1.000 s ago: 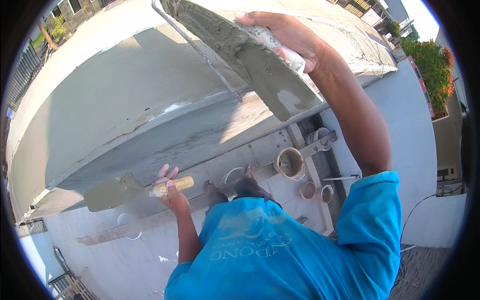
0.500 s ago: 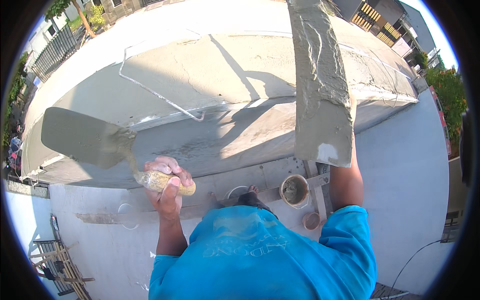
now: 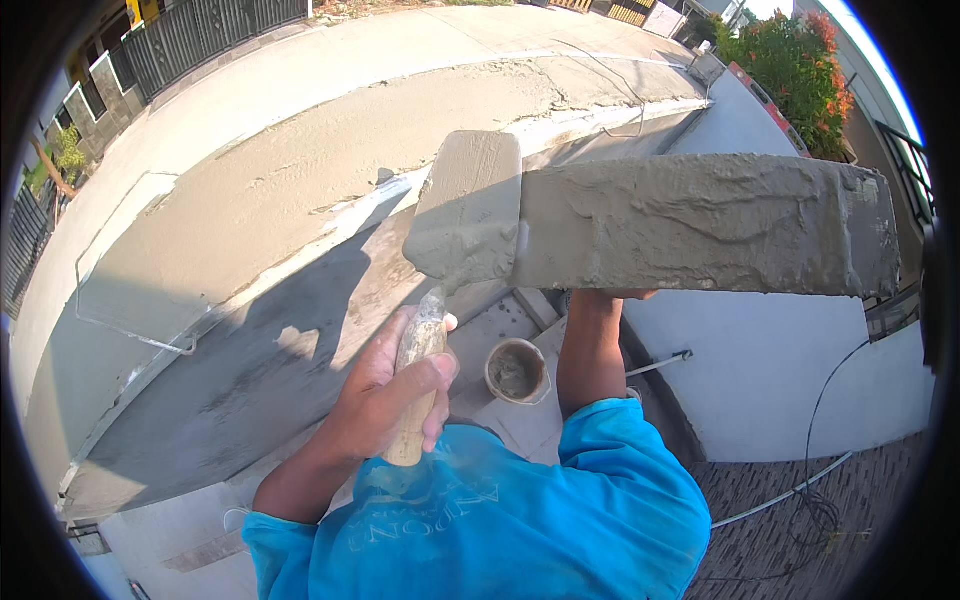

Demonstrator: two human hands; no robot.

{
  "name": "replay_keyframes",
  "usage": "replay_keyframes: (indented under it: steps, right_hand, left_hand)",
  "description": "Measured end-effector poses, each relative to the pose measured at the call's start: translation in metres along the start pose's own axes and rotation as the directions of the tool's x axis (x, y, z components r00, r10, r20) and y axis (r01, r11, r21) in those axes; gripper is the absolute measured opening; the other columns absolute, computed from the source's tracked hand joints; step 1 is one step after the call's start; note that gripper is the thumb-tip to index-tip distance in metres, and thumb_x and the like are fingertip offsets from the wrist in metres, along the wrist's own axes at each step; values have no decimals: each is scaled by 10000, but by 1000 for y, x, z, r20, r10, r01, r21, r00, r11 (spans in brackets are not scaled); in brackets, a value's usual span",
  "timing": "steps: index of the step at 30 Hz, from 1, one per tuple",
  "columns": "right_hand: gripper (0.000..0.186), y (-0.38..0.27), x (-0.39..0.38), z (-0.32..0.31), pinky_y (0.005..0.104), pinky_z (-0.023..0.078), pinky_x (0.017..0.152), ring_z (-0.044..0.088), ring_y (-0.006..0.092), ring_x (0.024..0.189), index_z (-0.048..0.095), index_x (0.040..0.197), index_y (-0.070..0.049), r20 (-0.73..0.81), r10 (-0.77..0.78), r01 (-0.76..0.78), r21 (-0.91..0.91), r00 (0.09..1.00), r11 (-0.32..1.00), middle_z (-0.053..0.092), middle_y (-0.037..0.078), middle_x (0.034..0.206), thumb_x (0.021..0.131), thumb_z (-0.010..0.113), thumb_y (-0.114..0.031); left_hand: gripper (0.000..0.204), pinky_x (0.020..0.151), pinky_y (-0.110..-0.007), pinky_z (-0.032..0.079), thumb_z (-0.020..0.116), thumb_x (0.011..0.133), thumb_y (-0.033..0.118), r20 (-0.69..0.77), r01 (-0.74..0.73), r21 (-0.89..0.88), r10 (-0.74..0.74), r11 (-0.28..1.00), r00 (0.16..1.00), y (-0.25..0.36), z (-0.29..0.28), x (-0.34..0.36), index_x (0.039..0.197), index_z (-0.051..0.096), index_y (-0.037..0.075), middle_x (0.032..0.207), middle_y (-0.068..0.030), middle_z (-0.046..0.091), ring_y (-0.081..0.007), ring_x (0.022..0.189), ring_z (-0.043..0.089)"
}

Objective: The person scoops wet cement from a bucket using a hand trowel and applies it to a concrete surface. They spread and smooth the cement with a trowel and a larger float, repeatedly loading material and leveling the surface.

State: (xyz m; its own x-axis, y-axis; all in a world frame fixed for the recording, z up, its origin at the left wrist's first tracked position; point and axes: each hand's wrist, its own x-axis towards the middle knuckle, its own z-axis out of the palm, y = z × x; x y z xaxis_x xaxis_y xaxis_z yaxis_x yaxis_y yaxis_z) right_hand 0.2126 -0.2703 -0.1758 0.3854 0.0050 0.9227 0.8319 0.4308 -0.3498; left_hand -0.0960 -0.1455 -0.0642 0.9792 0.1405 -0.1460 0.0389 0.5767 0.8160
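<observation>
To the far left of the board (image 3: 558,235), a bent rod (image 3: 150,341) lay on the ledge (image 3: 330,150). Nearer, below the board's left end in view, the left hand (image 3: 385,395) was clamped around the handle of the trowel (image 3: 470,205), whose blade overlapped that end; whether they touched could not be told. Half a second earlier the two were well apart; now the board had swung crosswise, probably bringing its mortar (image 3: 720,220), thick and rough, within the trowel's easy reach. Lower down, beneath the board's left part, stood a bucket (image 3: 494,372). Farther right, a sliver of the right hand (image 3: 628,293) showed at the board's lower edge; its grip was hidden.
</observation>
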Motion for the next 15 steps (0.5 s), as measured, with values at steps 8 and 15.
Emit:
replay_keyframes:
  steps: [8, 15]
  right_hand:
    - [569, -27, 24, -37, 404, 526, 914, 646, 259, 1095, 590, 1291, -2, 14, 94, -94, -26, 995, 995, 646, 143, 1243, 911, 663, -420]
    - [361, -64, 45, -75, 286, 544, 757, 727, 174, 826, 717, 1108, 43, 291, 340, -221, -374, 894, 901, 767, 129, 958, 830, 792, -174]
  left_hand:
    - [395, 448, -314, 470, 553, 998, 191, 260, 134, -112, -101, 985, 960, -2, 19, 50, 1319, 404, 17, 686, -94, 560, -168, 467, 544]
    - [402, 411, -311, 478, 561, 997, 199, 405, 181, -268, -60, 946, 913, 0, 21, 67, 1326, 404, 30, 860, -83, 544, -158, 482, 561]
